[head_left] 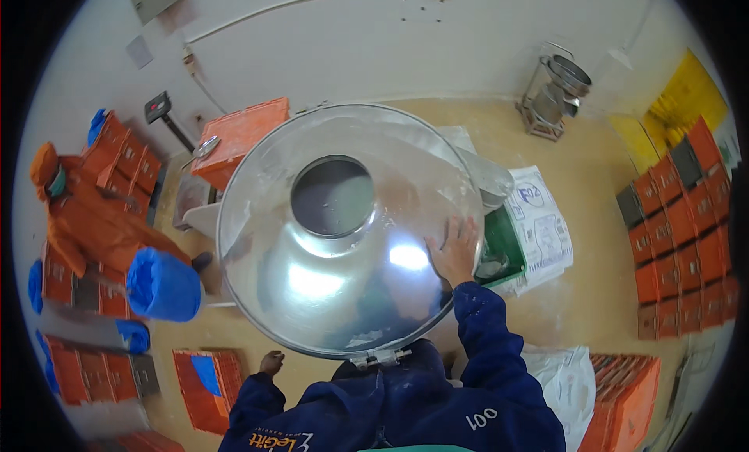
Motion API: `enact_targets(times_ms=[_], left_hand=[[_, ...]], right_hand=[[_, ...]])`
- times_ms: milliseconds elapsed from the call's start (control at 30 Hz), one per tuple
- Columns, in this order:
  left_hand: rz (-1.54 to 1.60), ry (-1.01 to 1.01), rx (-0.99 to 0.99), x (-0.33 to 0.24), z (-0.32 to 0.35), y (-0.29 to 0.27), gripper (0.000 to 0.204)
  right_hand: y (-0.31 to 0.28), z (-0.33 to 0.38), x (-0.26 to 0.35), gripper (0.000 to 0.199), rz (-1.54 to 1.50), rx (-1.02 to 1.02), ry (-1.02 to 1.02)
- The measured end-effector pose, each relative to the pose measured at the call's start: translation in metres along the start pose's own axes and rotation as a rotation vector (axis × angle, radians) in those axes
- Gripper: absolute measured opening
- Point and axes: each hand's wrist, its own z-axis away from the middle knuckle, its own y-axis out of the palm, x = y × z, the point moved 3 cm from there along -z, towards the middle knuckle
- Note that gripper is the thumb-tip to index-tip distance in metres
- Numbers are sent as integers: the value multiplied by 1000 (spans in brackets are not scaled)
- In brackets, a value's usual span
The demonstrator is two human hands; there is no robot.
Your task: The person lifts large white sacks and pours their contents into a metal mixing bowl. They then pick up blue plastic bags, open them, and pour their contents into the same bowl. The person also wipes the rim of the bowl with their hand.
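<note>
A wide shiny metal funnel lid point(343, 241) fills the centre. Right of it lies a white printed sack point(542, 222); behind it, an orange crate point(242, 136). The right hand point(455, 249) presses flat on its rim, fingers spread. The left hand point(271, 363) hangs below it, fingers unclear.

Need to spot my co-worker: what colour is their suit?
Orange suit, with a blue cap; head view.

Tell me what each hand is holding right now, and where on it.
Right hand rests flat on the steel funnel lid near its right rim, not gripping. Left hand hangs free below the rim, holding nothing.
</note>
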Motion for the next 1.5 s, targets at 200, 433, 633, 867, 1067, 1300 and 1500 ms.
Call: enact_targets(times_ms=[200,433,633,867,1067,1300,1500], left_hand=[[361,-7,-216,-31,63,-5,43],[901,127,-731,-109,179,34,36],[162,271,-1023,-217,205,57,52],[-374,-86,-927,-294,124,3,88],[-399,90,-816,-327,8,-126,88],[-686,592,-562,-485,-99,-165,94],[-899,1113,-291,-635,-112,-88,96]], right_hand=[[2,-42,-10,83,-25,41,-96],[7,-82,-20,85,-58,92,-250],[11,-99,-30,85,-72,106,-320],[10,-112,-19,86,-12,156,-312],[25,-130,-18,86,12,136,-306],[35,-154,-12,87,12,129,-334],[41,-167,-12,82,1,120,-332]])
